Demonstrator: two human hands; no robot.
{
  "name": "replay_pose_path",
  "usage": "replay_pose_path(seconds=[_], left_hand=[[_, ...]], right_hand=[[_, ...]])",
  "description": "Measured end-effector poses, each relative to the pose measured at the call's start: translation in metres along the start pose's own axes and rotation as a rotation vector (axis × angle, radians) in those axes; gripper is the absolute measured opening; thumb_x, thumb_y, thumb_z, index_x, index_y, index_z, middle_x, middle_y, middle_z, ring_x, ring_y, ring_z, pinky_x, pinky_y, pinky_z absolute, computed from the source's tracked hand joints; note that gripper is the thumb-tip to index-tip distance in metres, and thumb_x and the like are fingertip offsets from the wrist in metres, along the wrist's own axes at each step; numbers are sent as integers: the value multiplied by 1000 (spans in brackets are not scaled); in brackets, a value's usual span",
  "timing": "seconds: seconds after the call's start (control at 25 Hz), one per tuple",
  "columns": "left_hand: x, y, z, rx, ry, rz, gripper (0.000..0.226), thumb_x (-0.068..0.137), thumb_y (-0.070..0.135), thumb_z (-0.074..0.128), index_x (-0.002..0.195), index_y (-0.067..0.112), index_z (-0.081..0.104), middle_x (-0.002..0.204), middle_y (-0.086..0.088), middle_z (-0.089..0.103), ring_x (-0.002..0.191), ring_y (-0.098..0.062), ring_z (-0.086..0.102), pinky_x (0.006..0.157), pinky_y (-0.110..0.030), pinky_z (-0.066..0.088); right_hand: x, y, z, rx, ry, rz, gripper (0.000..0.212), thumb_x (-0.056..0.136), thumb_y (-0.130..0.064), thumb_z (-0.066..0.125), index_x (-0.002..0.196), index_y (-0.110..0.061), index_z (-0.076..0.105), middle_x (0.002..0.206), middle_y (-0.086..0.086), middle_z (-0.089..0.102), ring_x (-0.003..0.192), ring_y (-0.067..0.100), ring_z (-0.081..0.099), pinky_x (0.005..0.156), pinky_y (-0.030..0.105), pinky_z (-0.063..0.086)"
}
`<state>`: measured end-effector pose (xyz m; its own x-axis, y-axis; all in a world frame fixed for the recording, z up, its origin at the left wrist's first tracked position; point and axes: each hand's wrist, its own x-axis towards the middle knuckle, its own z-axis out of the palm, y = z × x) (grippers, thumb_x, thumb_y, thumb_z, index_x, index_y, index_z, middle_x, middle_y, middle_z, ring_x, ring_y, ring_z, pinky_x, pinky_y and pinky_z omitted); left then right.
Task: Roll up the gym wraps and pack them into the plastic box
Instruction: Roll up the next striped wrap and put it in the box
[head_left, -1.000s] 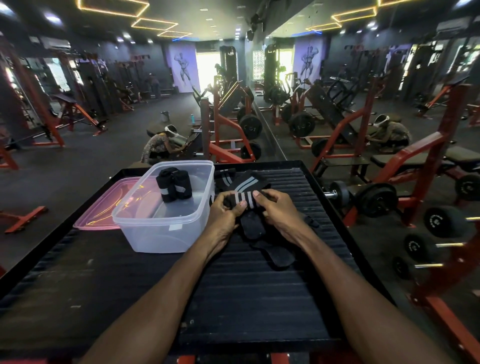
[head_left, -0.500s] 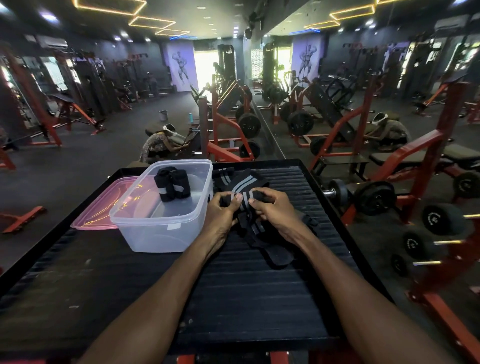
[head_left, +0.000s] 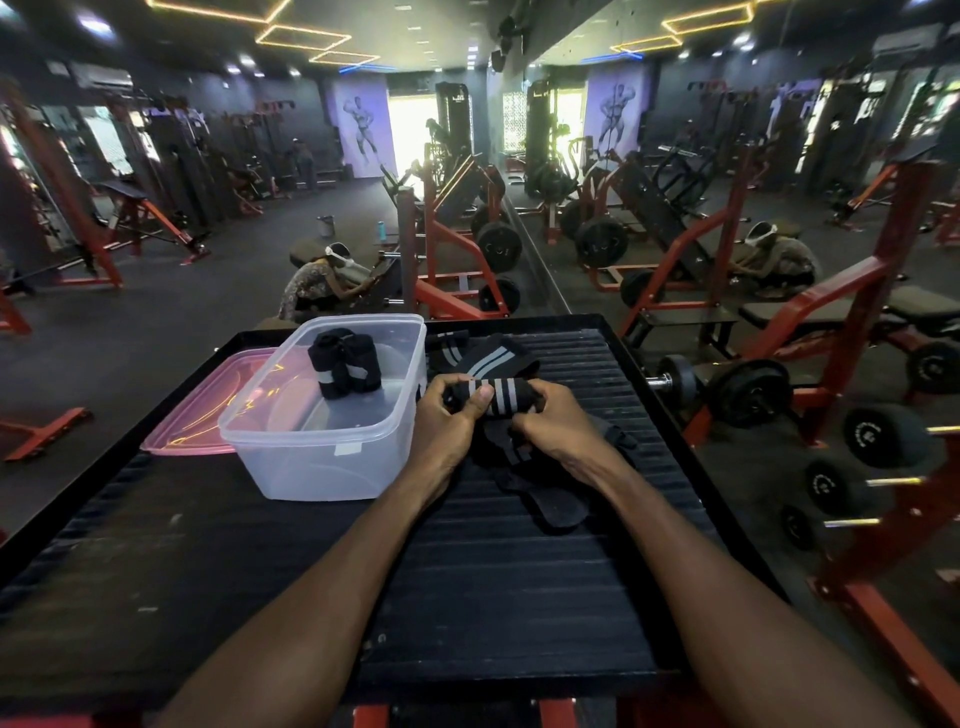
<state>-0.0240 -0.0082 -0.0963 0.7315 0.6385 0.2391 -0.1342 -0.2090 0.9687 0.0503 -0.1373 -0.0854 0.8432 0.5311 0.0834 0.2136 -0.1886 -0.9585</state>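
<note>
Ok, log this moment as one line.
stage: rolling | left hand + right hand: grip striped wrap | plastic box: rolled wraps inside | lid: off

No legible txt, labels or nos. anywhere.

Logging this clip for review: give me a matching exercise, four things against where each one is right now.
Things:
1. rolled wraps
2. striped wrap
3. pink lid
4. loose wraps

Places:
A. flat on the platform, left of the box
B. heaped behind the hands
C. gripped by the left hand and the right hand
D. upright inside the clear box

Pairs: 1-D, 2-C, 3-A, 4-B
</note>
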Motion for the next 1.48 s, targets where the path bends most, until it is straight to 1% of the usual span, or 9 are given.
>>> replay_pose_path(seconds=[0.24,0.48,0.64,0.72,0.88,1.04,1.24,1.4,1.48], left_hand=[[-5,3,5,-18,-36,22,26,89,12,72,112,8,62,97,0,68,86,-10,65,69,-16,55],[-5,4,0,-31,-106,16,28,88,-2,67,111,13,61,102,1,69,94,-12,67,86,-30,57],[-7,7,0,-72,-155,-1,31,88,-5,65,113,12,60,106,2,68,99,-13,66,86,-30,57],[-6,4,1,-114,-150,-41,32,86,1,71,114,12,61,105,-1,69,100,-19,68,89,-36,58],[-1,0,0,-196,-157,-178,47,74,38,83,106,6,70,102,-17,74,98,-36,71,91,-49,58],[-2,1,1,-63,-132,-100,17,85,12,76,101,14,74,97,-7,76,94,-24,72,89,-37,58],[-4,8,-6,81,-179,77,42,80,-7,71,101,30,72,104,13,72,97,1,65,86,-12,51],[-3,6,-5,-32,-178,10,38,82,14,79,118,19,68,111,2,72,104,-12,68,89,-23,55],[-5,6,-4,-112,-184,-68,32,84,19,79,114,12,70,103,-4,76,99,-20,71,82,-27,58]], right_hand=[[-2,-3,-2,27,3,53,20,79,-3,59,92,-15,69,77,7,71,66,18,62,57,32,50],[-5,-12,-3,339,-97,209,11,89,-12,58,94,-9,67,71,9,63,53,20,54,51,30,41],[-2,-6,-1,396,-155,207,30,96,-25,64,110,1,68,86,15,65,61,24,60,52,33,45],[0,-4,0,368,-99,179,25,96,-19,65,105,4,67,85,17,63,65,26,59,54,35,45],[3,1,-1,295,-17,47,8,91,-5,68,98,-4,72,88,10,74,83,23,69,68,37,56],[1,1,-2,227,11,-14,25,80,5,74,102,-8,72,97,9,74,91,19,68,84,35,56],[0,3,-4,-126,-56,-77,26,77,-7,78,102,-12,74,92,6,76,83,17,69,77,40,57],[-2,0,-6,-92,53,-109,13,78,-5,78,90,-9,73,76,2,72,68,10,65,67,31,52],[-3,-2,-8,-40,53,-121,14,78,-3,78,92,-5,74,80,8,75,69,13,67,69,32,54]])
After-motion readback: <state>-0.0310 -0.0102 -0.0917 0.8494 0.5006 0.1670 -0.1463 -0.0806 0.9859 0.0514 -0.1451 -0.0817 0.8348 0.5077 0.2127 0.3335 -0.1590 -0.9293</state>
